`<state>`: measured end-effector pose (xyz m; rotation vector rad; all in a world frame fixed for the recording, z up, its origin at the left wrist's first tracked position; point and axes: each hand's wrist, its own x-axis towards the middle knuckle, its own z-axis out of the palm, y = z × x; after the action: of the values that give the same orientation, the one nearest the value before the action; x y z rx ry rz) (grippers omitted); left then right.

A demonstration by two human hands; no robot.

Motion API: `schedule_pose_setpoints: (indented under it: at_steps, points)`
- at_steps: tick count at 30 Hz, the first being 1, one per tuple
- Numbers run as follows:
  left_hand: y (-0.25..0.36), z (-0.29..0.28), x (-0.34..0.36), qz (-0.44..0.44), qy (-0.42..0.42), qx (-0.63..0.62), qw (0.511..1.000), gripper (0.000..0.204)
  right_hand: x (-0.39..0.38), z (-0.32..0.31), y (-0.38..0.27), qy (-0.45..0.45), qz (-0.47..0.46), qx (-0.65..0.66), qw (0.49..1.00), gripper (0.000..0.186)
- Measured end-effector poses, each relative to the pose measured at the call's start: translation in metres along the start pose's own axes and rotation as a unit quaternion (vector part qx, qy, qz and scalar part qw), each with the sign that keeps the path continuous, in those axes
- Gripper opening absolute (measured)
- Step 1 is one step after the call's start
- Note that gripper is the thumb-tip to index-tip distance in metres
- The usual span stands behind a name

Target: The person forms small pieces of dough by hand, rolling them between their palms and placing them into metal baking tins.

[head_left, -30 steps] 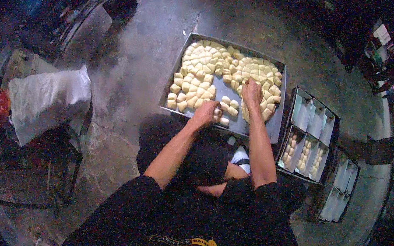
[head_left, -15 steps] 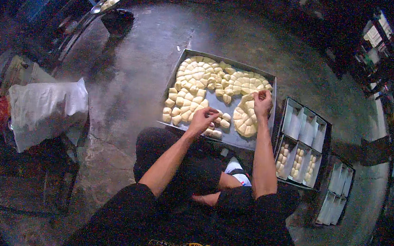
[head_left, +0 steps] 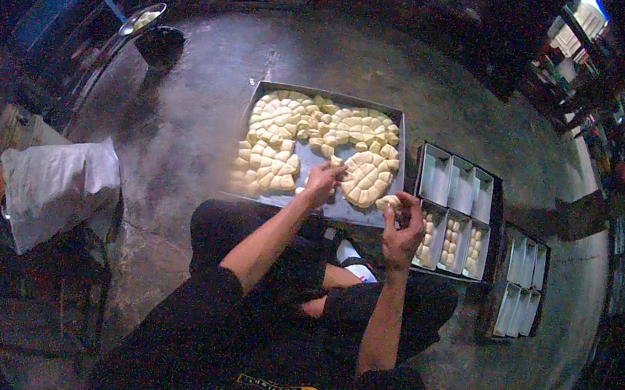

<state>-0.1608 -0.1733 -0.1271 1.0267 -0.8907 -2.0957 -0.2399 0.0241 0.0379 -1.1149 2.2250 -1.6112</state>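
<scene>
A large shallow metal tray (head_left: 309, 150) on the floor before me holds many pale dough pieces, some in cut rounds. One cut dough round (head_left: 367, 179) lies at its right side. My left hand (head_left: 322, 184) is over the tray's middle, fingers pinched on a small dough piece (head_left: 337, 161); the hand partly hides a few other pieces. At the tray's near right corner my right hand (head_left: 403, 233) is closed around a dough piece (head_left: 388, 201), between thumb and fingers.
Right of the tray stands a set of joined loaf pans (head_left: 444, 178), the near ones holding rows of dough balls. Another pan set (head_left: 520, 287) is farther right. A white sack (head_left: 64, 184) rests at left; a metal bowl (head_left: 143, 20) stands at far left.
My right hand has moved from the tray's far right side toward its near right corner, with dough in it. My left hand has moved slightly away from me over the tray. The view has shifted.
</scene>
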Motion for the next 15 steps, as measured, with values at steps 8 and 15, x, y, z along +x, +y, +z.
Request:
schedule_pose_setpoints:
  at_steps: [8,15]
  points:
    - [0.027,0.008,0.065,0.212,0.009,0.576,0.789,0.056,-0.030,-0.044,0.032,-0.110,0.038,-0.010,0.993,0.019]
    - [0.025,0.037,-0.082,-0.071,-0.196,0.294,0.933,0.040,-0.048,-0.048,0.050,-0.107,0.082,0.064,0.989,0.024]
